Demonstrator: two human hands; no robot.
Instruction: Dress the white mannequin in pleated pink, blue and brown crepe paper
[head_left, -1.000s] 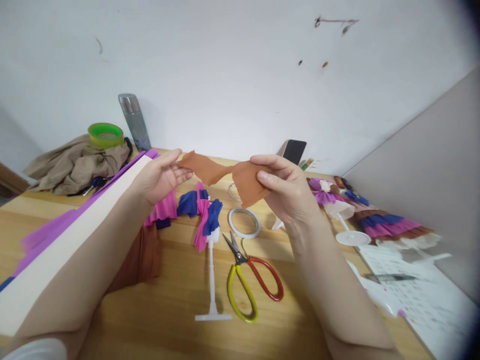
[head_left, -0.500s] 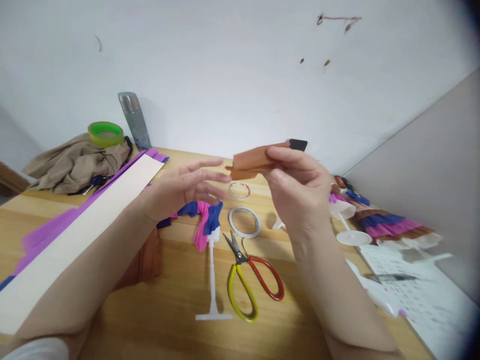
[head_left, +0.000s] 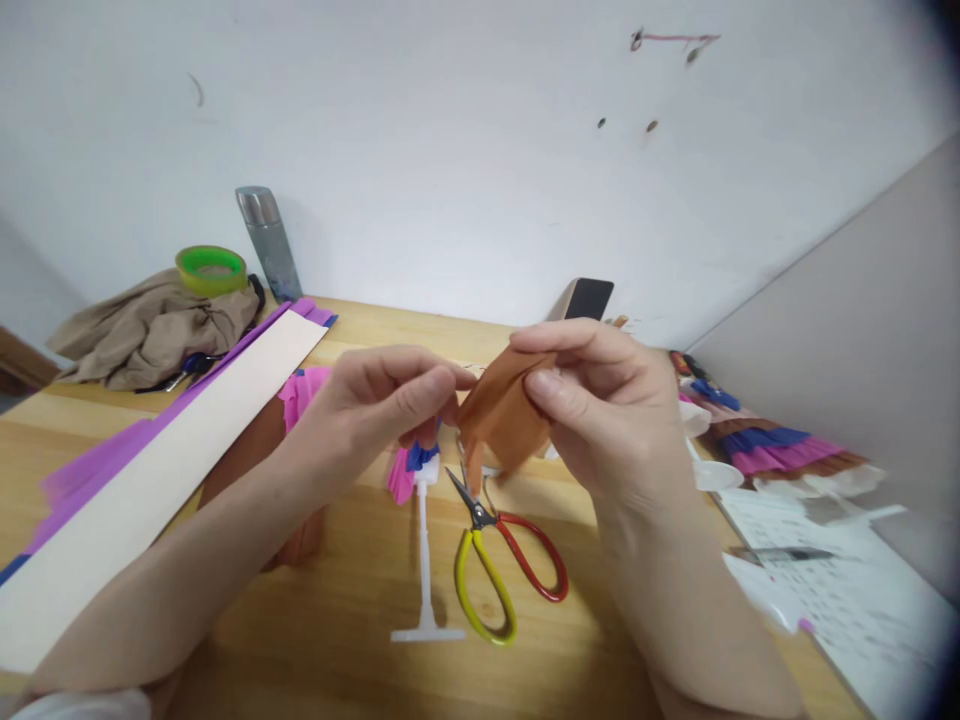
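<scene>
"Starting well left of the left hand (head_left: 390, 400), what do you see?"

"A rumpled tan cloth (head_left: 150, 325) with a green tape roll (head_left: 187, 280) resting on it, then a flask (head_left: 274, 250) by the wall. Nearer the hand, a long cream strip (head_left: 187, 470) runs diagonally over purple material (head_left: 97, 460)."

"And that hand itself?"

"Its fingers are bent inward, one fingertip at the near edge of the brown piece (head_left: 510, 405). Whether it pinches the edge, I can't tell."

"Anything beneath it?"

"Just below its fingers, a bit of pink and blue ruffle (head_left: 420, 465) sits at the top of a white stand (head_left: 424, 560). To the right of that, below the gap between the hands, lie scissors (head_left: 480, 518), blades parted, one handle yellow and one red."

"So where is the brown piece?"

"Between the two hands, above the scissors, folded and hanging down. The right hand (head_left: 615, 400) grasps its upper right part between thumb and fingers."

"And past that hand?"

"Just beyond its fingers, a dark phone (head_left: 590, 298) leans. Farther right of the hand are layered ruffles (head_left: 780, 445) in brown, blue and pink. Below those, right of the wrist, a pen (head_left: 802, 553) lies on a marked white sheet (head_left: 892, 600)."
</scene>
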